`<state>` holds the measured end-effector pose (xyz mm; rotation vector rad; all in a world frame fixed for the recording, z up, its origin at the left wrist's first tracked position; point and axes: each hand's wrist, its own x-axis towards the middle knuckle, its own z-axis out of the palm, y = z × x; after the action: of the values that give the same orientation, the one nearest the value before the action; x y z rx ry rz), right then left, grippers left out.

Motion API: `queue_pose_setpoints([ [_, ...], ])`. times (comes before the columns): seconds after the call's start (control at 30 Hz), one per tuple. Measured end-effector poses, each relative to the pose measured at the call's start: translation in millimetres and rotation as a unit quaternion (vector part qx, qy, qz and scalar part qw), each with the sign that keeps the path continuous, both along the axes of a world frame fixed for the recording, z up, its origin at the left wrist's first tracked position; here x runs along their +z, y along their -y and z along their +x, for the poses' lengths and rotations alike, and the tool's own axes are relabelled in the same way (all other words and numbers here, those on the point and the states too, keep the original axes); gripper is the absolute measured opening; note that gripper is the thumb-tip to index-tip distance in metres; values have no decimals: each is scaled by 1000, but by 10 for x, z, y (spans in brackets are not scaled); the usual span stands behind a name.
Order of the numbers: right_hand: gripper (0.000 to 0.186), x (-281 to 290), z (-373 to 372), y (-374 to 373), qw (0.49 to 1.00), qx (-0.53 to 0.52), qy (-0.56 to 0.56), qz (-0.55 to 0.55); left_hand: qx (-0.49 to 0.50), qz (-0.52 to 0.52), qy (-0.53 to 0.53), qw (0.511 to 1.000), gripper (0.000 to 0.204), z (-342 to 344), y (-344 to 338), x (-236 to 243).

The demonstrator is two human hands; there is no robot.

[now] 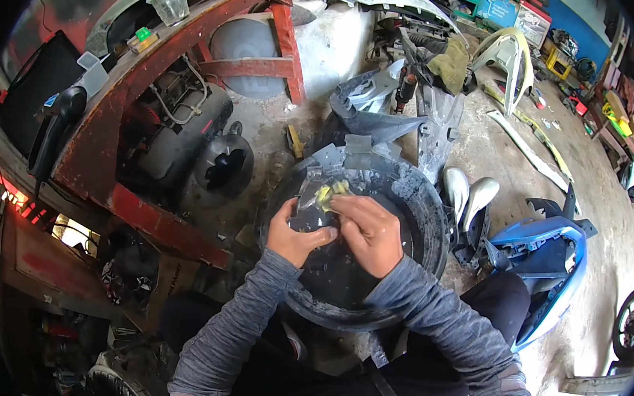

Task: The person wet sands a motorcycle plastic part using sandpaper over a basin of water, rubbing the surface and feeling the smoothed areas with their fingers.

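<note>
Working over black tub [433,250] of liquid [336,279]
Left hand [295,234] grips shiny piece [309,190], right hand [370,234] pinches yellow wad [325,194]; red bench [95,145] left.

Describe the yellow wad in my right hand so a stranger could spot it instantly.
Find the big round black tub. Over it, your right hand grips the yellow wad next to a shiny greyish piece in your left hand. It is crumpled and bright, unlike the duller yellow strip beyond the tub, to the left.
</note>
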<state>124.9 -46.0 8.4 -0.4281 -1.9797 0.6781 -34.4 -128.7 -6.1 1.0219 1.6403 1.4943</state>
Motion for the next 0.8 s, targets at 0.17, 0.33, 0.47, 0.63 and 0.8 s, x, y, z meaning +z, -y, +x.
queue_pose_setpoints([
  [0.17, 23, -216, -31, -172, 998, -35, 16, -59, 5, 39, 10, 999, 60, 14, -32, -23],
  [0.33, 23, -322, 22, -298, 997, -41, 16, -62, -4, 31, -8, 999, 64, -6, -6, -40],
  [0.47, 21, -288, -46, -241, 999, -25, 4, -38, -23, 63, -18, 998, 64, -90, -27, -101],
  [0.63, 18, -380, -33, -301, 995, -32, -27, -93, -42, 21, 22, 999, 64, -145, -88, 1],
  [0.8, 18, -148, -94, -28, 996, 10, -52, -67, -40, 21, -1, 999, 65, -151, 6, -30],
])
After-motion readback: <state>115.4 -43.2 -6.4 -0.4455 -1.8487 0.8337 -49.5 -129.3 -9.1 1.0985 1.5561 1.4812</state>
